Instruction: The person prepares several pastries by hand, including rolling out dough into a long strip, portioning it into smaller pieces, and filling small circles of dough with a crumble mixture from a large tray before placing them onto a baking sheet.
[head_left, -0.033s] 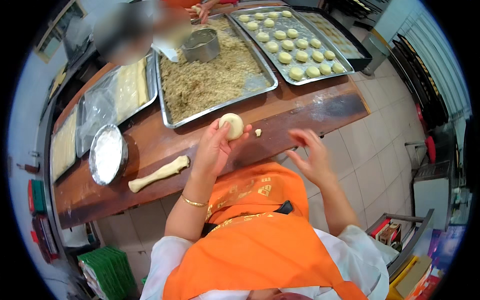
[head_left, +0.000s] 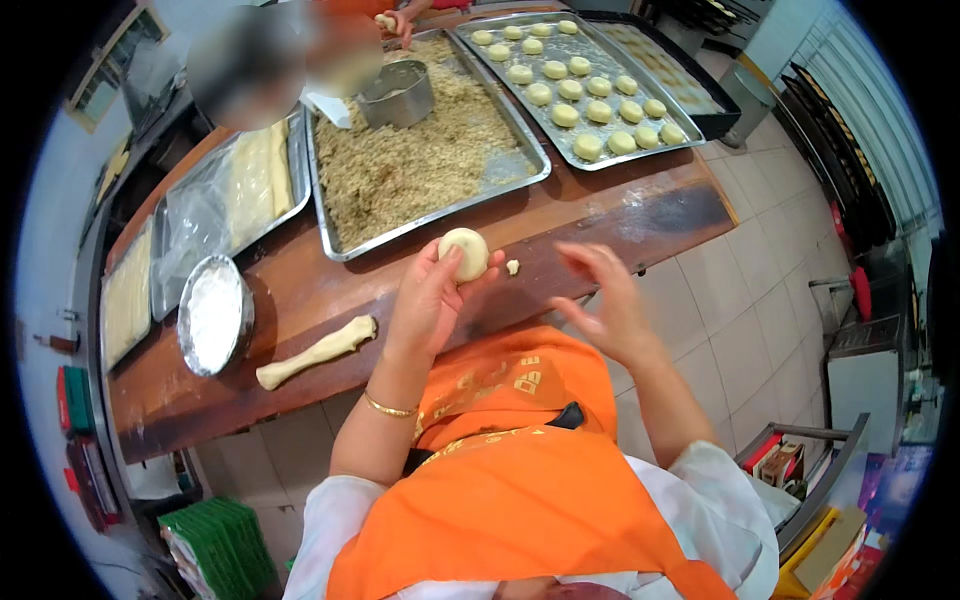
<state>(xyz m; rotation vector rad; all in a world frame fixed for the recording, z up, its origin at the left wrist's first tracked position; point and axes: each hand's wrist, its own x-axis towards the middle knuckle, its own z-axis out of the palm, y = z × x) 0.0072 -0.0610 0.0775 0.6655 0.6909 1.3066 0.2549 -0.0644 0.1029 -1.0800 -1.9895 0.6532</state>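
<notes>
A round, pale dough bun [head_left: 466, 254] rests in my left hand [head_left: 432, 296], the thumb lying over its face and the fingers behind it. My right hand [head_left: 602, 300] hangs apart to the right, fingers spread and slightly blurred, with nothing in it. Between the two hands, a tiny scrap of dough [head_left: 513, 267] lies on the wooden table [head_left: 480, 315]. To the left of my left forearm a long strip of dough [head_left: 318, 352] lies near the table's front edge. Beyond my hands is a metal tray of crumbly brown filling [head_left: 400, 180].
A metal ring [head_left: 397, 95] and a white scraper [head_left: 328, 110] sit in the filling. A tray [head_left: 682, 150] of several dough buns stands far right. At left are a bowl of white flour [head_left: 215, 315] and plastic-covered dough sheets [head_left: 225, 190]. Another person's hand [head_left: 402, 25] is at the far side.
My right hand has moved a little left, toward the bun. My left hand still holds the bun in nearly the same place.
</notes>
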